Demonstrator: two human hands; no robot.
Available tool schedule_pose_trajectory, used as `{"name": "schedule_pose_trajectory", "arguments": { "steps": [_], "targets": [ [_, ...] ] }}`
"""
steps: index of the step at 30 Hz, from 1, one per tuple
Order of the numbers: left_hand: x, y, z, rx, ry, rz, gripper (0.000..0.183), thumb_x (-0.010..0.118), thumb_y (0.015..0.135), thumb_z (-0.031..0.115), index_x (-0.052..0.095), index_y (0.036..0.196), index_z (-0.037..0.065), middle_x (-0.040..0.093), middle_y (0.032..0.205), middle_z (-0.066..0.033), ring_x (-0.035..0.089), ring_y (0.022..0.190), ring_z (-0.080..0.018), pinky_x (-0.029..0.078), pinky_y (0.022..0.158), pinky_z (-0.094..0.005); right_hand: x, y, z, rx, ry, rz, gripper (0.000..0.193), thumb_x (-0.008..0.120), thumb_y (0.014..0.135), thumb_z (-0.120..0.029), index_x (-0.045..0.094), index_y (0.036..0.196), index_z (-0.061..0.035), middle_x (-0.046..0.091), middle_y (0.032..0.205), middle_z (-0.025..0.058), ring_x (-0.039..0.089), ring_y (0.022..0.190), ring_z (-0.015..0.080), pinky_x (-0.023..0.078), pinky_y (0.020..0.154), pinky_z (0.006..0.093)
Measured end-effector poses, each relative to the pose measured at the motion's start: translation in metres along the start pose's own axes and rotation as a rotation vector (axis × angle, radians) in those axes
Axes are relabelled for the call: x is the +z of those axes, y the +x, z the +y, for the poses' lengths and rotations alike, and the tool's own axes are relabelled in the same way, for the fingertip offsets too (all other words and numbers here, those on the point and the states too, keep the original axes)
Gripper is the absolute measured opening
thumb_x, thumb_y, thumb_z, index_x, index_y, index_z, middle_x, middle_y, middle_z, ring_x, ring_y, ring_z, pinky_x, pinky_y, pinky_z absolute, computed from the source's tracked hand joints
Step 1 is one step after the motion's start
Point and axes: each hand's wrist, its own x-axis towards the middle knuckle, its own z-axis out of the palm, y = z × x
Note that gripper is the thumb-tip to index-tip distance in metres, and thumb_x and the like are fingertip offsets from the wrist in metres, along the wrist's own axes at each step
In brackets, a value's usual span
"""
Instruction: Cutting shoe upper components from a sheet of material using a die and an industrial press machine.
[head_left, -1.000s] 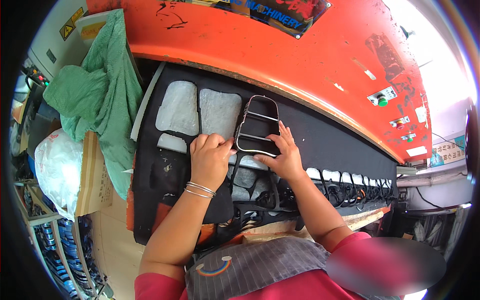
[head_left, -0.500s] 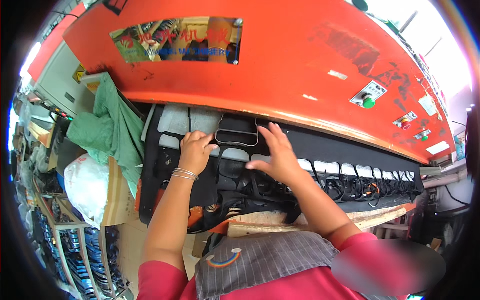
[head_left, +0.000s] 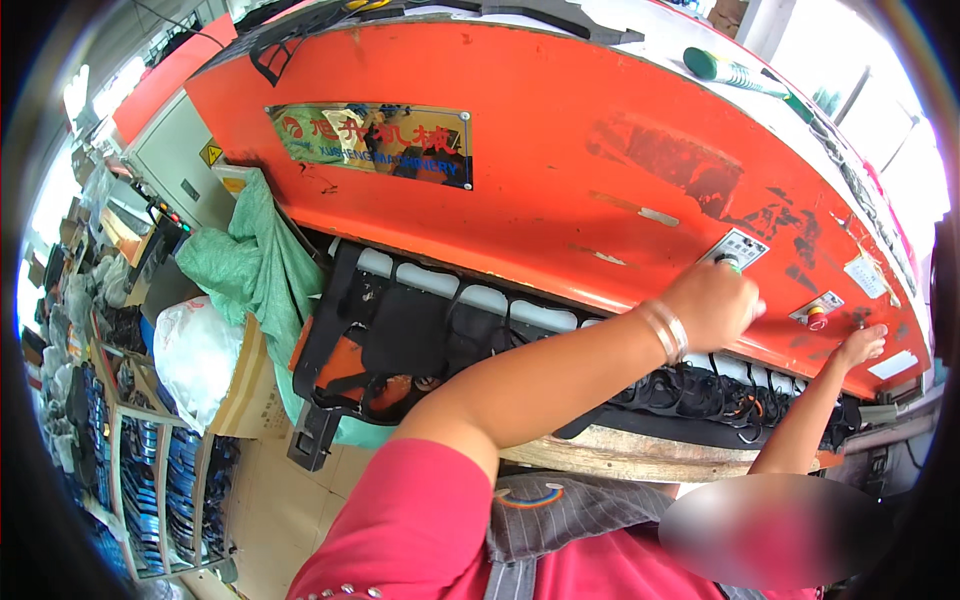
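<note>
While our left hand [head_left: 712, 305] curls at the upper green button [head_left: 736, 267] on the scuffed, painted orange machine front [head_left: 560, 190], arm stretched rightward, we can't tell if its fingers grip. Our right hand [head_left: 862, 346] is beyond the round red knob [head_left: 817, 318], fingers bent near the machine front; grip unclear. Below: matte black sheet [head_left: 405, 330], pale rounded patches [head_left: 428, 278], rough wooden plank [head_left: 620, 458]. Thin, shiny bangles [head_left: 668, 330] ring our left wrist.
</note>
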Motion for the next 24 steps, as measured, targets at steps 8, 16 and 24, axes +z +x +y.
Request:
{"name": "schedule_pose_trajectory", "arguments": {
  "steps": [8, 16, 24],
  "targets": [
    [-0.006, -0.079, -0.019, -0.303, 0.047, -0.150, 0.029, 0.049, 0.092, 0.029, 0.064, 0.083, 0.006, 0.064, 0.081, -0.0170, 0.062, 0.079, -0.0386, 0.049, 0.068, -0.0491, -0.016, -0.040, -0.033, 0.168, 0.317, -0.306, 0.075, 0.031, 0.098, -0.052, 0.030, 0.138, 0.0116, 0.030, 0.143, 0.0309, 0.030, 0.134, 0.0393, 0.024, 0.110, 0.0435],
    [-0.061, -0.284, 0.026, -0.719, 0.202, -0.251, 0.023, 0.058, 0.088, 0.029, 0.070, 0.089, 0.009, 0.064, 0.087, -0.0098, 0.060, 0.089, -0.0297, 0.048, 0.081, -0.0409, -0.121, -0.095, -0.227, -0.154, 0.741, -0.315, 0.045, 0.038, 0.101, -0.031, 0.050, 0.128, 0.0036, 0.052, 0.127, 0.0165, 0.050, 0.119, 0.0252, 0.039, 0.100, 0.0361],
    [-0.045, -0.290, 0.035, -0.724, 0.426, 0.032, 0.022, 0.061, 0.082, 0.025, 0.064, 0.071, 0.007, 0.057, 0.078, -0.0080, 0.055, 0.085, -0.0267, 0.045, 0.077, -0.0405, -0.193, -0.319, -0.408, -0.554, 1.321, -1.030, 0.022, 0.063, 0.082, -0.007, 0.062, 0.102, 0.0010, 0.063, 0.100, 0.0154, 0.060, 0.096, 0.0283, 0.046, 0.087, 0.0354]
  ]
}}
